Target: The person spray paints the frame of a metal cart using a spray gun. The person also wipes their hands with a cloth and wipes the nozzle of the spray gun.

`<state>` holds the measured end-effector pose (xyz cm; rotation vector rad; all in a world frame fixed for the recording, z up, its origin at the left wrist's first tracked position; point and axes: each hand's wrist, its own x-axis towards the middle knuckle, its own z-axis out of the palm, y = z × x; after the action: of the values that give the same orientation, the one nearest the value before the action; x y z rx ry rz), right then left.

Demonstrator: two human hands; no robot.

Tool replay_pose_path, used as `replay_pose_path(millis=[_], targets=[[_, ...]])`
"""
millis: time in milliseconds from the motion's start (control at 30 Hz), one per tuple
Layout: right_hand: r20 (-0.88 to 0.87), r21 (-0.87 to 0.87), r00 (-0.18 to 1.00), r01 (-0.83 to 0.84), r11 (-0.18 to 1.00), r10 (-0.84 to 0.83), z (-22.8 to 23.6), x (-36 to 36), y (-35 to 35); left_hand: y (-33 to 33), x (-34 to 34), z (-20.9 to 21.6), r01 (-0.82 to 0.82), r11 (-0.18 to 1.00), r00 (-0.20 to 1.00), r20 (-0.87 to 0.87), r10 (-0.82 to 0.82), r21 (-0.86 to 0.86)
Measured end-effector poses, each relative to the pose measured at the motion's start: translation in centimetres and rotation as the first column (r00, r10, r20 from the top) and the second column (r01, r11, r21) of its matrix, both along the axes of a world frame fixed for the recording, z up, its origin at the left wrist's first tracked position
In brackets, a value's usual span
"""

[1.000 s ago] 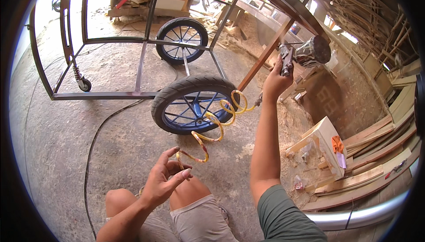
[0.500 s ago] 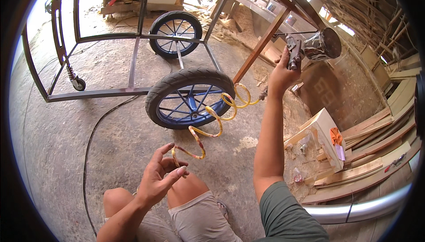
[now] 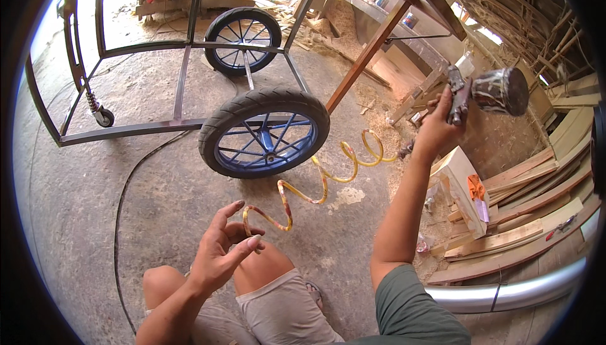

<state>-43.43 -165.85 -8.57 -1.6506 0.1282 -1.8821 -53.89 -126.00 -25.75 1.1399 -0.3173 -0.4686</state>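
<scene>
My right hand (image 3: 439,131) is raised at the right, shut on the grip of a paint spray gun (image 3: 483,92) with a round metal cup. A yellow coiled air hose (image 3: 322,178) runs from under that hand down across the floor toward my left hand (image 3: 221,253). My left hand hovers above my knee with fingers spread and loosely curled near the hose's lower end; I cannot tell whether they touch it. Just beyond stands a metal cart frame (image 3: 183,86) with a blue-spoked wheel (image 3: 265,133) close by and a second wheel (image 3: 243,42) farther back.
A black cable (image 3: 123,200) snakes over the concrete floor at the left. Wooden planks (image 3: 530,206) and a small white box (image 3: 464,184) lie at the right, with a shiny metal pipe (image 3: 505,291) at lower right. A rust-coloured post (image 3: 369,48) leans behind the wheel.
My right hand has swung the spray gun a little to the right and lower. My left hand has lifted slightly with fingers curling. The view has tilted so the cart sits lower in the picture.
</scene>
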Motion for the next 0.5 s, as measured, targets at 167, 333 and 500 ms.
replay_pose_path(millis=[167, 333, 500], targets=[[0.008, -0.011, 0.999, 0.048, 0.999, -0.047, 0.5, -2.2, -0.2, -0.2, 0.0, -0.2, 0.003, 1.0, 1.0, -0.004, -0.003, -0.007], [-0.059, -0.053, 0.998, -0.002, 0.999, -0.001, 0.8, -1.5, -0.8, -0.6, -0.1, -0.4, 0.004, 0.999, 1.0, 0.0, -0.004, -0.051], [-0.162, 0.05, 0.977, -0.131, 0.99, 0.138, 0.3, -2.3, 0.9, -0.9, -0.2, -0.1, -0.001, 0.999, 1.0, 0.005, 0.001, -0.046]])
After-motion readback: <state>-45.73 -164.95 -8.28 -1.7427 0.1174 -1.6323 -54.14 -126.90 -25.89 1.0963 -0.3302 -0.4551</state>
